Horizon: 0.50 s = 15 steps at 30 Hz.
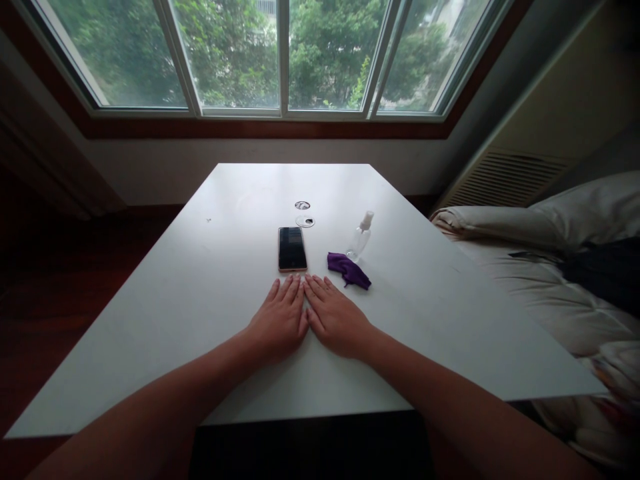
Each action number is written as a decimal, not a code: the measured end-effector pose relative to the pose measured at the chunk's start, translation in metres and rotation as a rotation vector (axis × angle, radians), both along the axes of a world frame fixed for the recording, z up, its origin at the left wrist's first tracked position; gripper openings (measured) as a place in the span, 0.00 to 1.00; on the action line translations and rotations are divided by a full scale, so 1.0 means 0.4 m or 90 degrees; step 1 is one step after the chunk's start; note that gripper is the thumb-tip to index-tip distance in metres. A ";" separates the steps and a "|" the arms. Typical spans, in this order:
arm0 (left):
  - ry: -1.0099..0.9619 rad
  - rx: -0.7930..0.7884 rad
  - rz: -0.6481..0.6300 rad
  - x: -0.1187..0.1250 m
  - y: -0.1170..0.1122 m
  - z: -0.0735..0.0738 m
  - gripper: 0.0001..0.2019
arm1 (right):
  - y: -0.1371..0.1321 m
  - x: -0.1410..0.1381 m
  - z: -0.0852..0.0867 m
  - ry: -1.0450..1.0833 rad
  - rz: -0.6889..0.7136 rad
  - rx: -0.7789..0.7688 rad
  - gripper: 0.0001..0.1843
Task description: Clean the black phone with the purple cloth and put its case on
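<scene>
My left hand (280, 319) and my right hand (334, 317) lie flat side by side on the white table (200, 300), palms down, fingers stretched out and holding nothing. Just beyond the left fingertips a dark-screened phone (292, 249) lies face up. A crumpled purple cloth (349, 270) sits just past the right fingertips. Behind the cloth stands a small clear spray bottle (361, 236) with a white top.
Two small round discs (303, 213) lie on the table behind the phone. A wide window (280, 57) with green trees outside spans the far wall. A bed with pale bedding (540, 267) stands at the table's right edge.
</scene>
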<state>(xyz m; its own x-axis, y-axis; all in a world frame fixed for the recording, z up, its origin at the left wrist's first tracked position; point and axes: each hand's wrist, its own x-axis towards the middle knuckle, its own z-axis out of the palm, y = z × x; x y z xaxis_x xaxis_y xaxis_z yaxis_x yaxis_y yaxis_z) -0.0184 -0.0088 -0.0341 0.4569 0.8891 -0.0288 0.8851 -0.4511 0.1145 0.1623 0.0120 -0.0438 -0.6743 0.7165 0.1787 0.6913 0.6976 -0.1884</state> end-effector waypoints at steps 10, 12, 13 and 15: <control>0.008 0.024 -0.005 0.001 -0.001 -0.001 0.32 | 0.000 0.000 0.005 -0.012 -0.003 0.001 0.33; 0.007 0.016 -0.004 0.001 -0.001 0.000 0.32 | 0.001 0.000 0.003 -0.015 -0.004 -0.001 0.34; 0.007 0.012 -0.005 0.000 -0.001 0.001 0.32 | 0.001 0.001 0.002 -0.016 -0.003 -0.001 0.34; 0.009 0.010 -0.005 0.000 -0.002 0.000 0.32 | 0.001 0.000 -0.001 -0.017 -0.002 0.003 0.34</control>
<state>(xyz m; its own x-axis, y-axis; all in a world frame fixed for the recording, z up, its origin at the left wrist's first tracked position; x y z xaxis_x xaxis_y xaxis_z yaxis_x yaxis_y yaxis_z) -0.0185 -0.0094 -0.0339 0.4636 0.8858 -0.0219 0.8829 -0.4598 0.0955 0.1624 0.0125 -0.0442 -0.6763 0.7182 0.1639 0.6986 0.6959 -0.1665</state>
